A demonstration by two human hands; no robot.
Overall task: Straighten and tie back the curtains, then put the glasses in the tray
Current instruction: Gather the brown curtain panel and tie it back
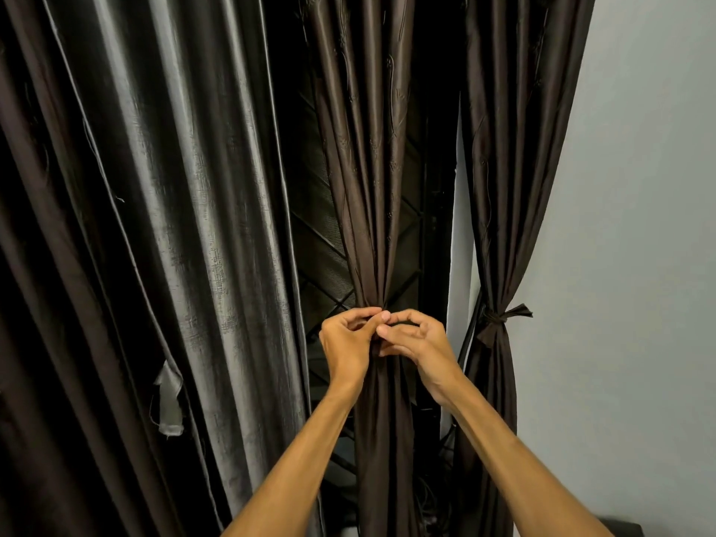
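Both hands (346, 343) (421, 340) pinching middle curtain (372, 188), tie hidden

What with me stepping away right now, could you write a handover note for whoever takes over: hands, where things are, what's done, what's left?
Hands: the left grip has its fingers curled round the gathered waist of the middle curtain. The right grip pinches the same gather from the other side. I cannot tell whether a tie band is in the fingers.
Done: the right curtain is tied back with a knotted band.
Left: tie the middle curtain. The grey left curtain hangs loose and untied. The glasses and tray are out of view.
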